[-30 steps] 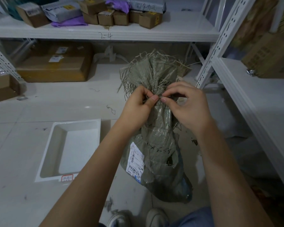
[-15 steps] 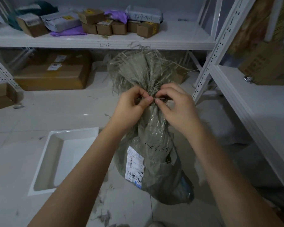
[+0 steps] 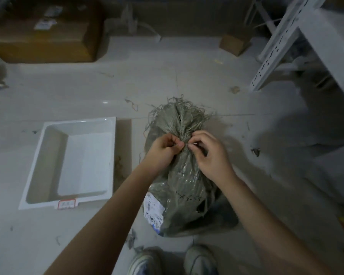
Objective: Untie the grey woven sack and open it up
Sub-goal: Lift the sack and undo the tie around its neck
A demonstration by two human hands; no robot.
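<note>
The grey woven sack [image 3: 184, 187] stands upright on the floor in front of my feet, its neck gathered tight and its frayed top [image 3: 177, 116] fanning out above. A white shipping label [image 3: 153, 210] sticks to its lower left side. My left hand [image 3: 164, 149] pinches the tie at the neck from the left. My right hand [image 3: 209, 153] pinches the same tie from the right, fingertips nearly touching the left ones. The knot itself is mostly hidden by my fingers.
A white plastic tray [image 3: 48, 161] lies on the floor to the left of the sack. A large cardboard box [image 3: 46, 34] sits at the back left, a small box [image 3: 233, 43] at the back right. A white metal shelf rack [image 3: 282, 42] stands on the right. My shoes [image 3: 199, 261] are below.
The view has tipped down, so the upper shelf has left the frame. Both hands stay pinched on the tie at the sack's neck; the neck is still gathered.
</note>
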